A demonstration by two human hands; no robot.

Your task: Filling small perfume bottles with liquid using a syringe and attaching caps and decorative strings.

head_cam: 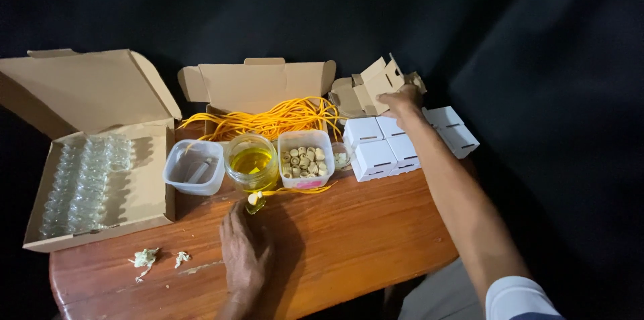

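From the head camera, the left hand [245, 253] lies flat on the wooden table [349, 239], fingers loose and gripping nothing. Just beyond its fingertips stands a small corked bottle [255, 202] of yellow liquid, touching an orange cord [302, 190]. Past that sit a jar of yellow oil [251, 161] and a tub of corks [305, 159]. The right hand [402, 102] reaches far out, fingers closed on a small folded cardboard box [382, 82]; white boxes [376, 155] lie just beneath its wrist.
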